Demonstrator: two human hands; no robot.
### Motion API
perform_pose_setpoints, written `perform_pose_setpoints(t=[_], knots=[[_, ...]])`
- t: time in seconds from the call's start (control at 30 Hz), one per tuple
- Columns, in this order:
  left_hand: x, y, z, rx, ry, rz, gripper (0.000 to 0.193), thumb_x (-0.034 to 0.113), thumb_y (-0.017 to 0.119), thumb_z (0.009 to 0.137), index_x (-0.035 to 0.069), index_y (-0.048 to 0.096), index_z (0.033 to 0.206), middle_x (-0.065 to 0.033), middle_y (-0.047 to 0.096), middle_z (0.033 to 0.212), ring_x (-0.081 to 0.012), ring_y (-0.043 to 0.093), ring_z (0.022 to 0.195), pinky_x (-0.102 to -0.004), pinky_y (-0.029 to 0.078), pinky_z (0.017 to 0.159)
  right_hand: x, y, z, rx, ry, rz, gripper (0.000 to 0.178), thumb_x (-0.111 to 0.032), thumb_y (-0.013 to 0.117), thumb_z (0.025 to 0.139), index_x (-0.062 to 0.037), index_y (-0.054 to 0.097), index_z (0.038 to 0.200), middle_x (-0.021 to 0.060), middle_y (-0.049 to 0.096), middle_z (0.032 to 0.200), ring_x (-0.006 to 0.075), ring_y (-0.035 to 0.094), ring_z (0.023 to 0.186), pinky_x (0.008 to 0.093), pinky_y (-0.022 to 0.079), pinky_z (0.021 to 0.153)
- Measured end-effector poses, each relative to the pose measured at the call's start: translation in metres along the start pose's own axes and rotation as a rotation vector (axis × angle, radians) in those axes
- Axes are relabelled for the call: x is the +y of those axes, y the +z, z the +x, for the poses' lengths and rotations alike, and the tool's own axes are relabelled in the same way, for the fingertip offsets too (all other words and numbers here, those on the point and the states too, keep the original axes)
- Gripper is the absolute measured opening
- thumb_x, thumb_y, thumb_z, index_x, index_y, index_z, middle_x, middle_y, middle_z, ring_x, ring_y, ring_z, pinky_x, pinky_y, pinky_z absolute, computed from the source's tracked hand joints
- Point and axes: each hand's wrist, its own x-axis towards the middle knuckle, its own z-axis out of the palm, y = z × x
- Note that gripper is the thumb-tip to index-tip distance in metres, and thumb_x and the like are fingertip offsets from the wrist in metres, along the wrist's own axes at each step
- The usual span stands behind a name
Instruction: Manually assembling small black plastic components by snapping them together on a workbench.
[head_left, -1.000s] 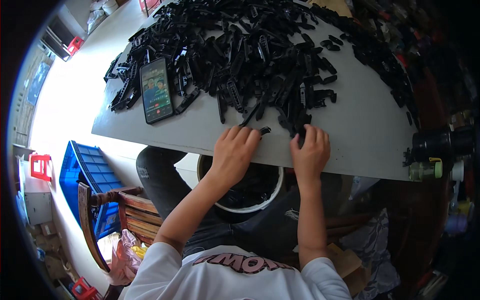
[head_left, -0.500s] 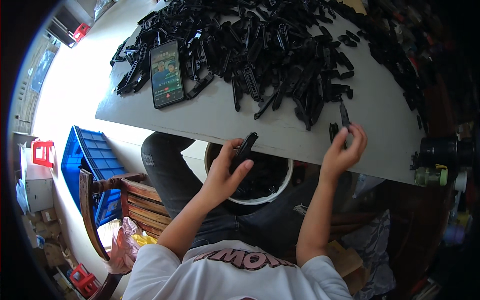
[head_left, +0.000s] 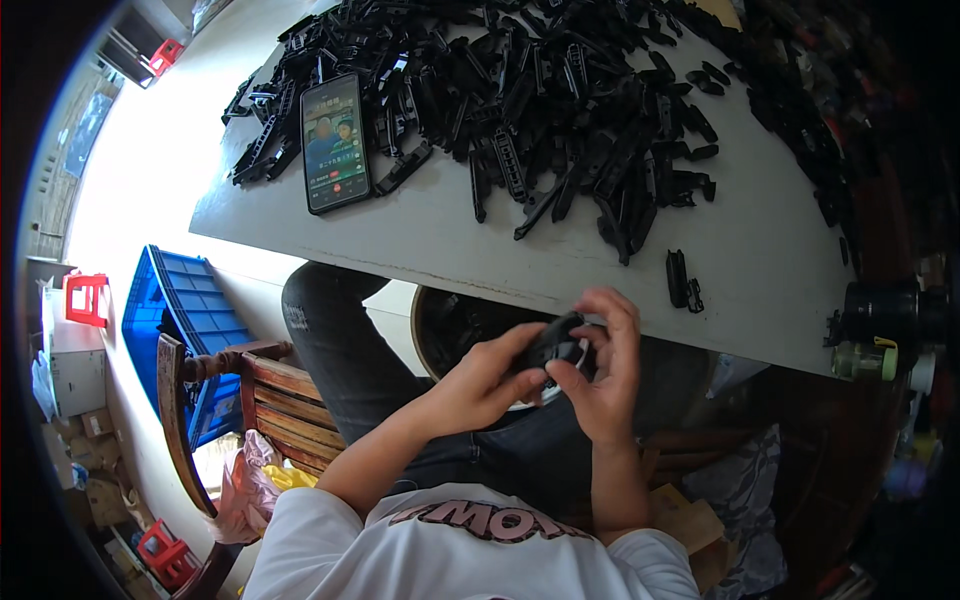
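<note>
- Left hand: mine, gripping the left side of a black part, thumb on the near side, fingers over the far side.
- Right hand: mine, thumb and curled fingers closed on the right end of that part; whether they also pinch a smaller piece, I cannot tell.
- Black part: seemingly plastic, held between both hands, off the table, just my side of its edge; from overhead it overlaps the mouth of the bucket.
- Hold, left: best kept firm and still, serving as the vice.
- Pressure, right: best applied by the thumb, squarely; a slanted push could slip or crack a thin edge.
- Fingertips: better clear of any seam, so nothing gets nipped.
- Loose pieces: two, black, side by side on the table near its edge, to my right; worth leaving apart for an easy pick.
- Heap: many black pieces, overlapping, across the table; likely to tangle, so best drawn singly.
</note>
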Motion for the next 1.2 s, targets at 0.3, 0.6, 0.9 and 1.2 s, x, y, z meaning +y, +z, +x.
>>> perform_pose_setpoints(t=[0.3,0.6,0.9,1.2], knots=[[0.005,-0.006,0.018,-0.042,0.429,0.824,0.04,0.019,0.062,0.083,-0.002,0.053,0.116,-0.0149,0.06,0.092,-0.028,0.062,0.082,-0.0382,0.049,0.072,0.022,-0.016,-0.009,-0.015,0.237,0.665,0.019,-0.007,0.058,0.086,0.0016,0.051,0.102,0.0175,0.064,0.093,0.0275,0.06,0.096,0.0384,0.045,0.089],[0.02,-0.036,0.094,0.396,0.421,1.544,0.022,0.012,0.066,0.071,0.007,0.056,0.09,-0.0062,0.056,0.085,-0.0214,0.055,0.081,-0.032,0.043,0.068,0.041,-0.077,0.034,0.192,0.12,-1.15,0.03,-0.016,0.068,0.077,-0.0021,0.061,0.103,0.0099,0.051,0.106,0.0302,0.059,0.087,0.0355,0.048,0.073],[0.021,-0.039,0.078,0.458,0.313,1.628,0.026,0.0,0.06,0.065,0.006,0.048,0.087,-0.0051,0.054,0.07,-0.0219,0.058,0.07,-0.0303,0.042,0.062,0.029,-0.07,0.027,0.314,0.074,-0.489,0.019,-0.01,0.058,0.088,-0.001,0.056,0.104,0.0069,0.058,0.083,0.0084,0.052,0.064,0.023,0.042,0.054],[0.024,-0.031,0.051,0.366,0.264,1.39,0.024,0.003,0.055,0.078,0.006,0.05,0.101,-0.0079,0.056,0.079,-0.0219,0.058,0.073,-0.0315,0.044,0.063,0.032,-0.045,0.0,0.263,0.285,0.41,0.018,-0.012,0.063,0.084,0.0,0.057,0.096,0.0034,0.056,0.077,0.0087,0.048,0.054,0.0198,0.037,0.05]])
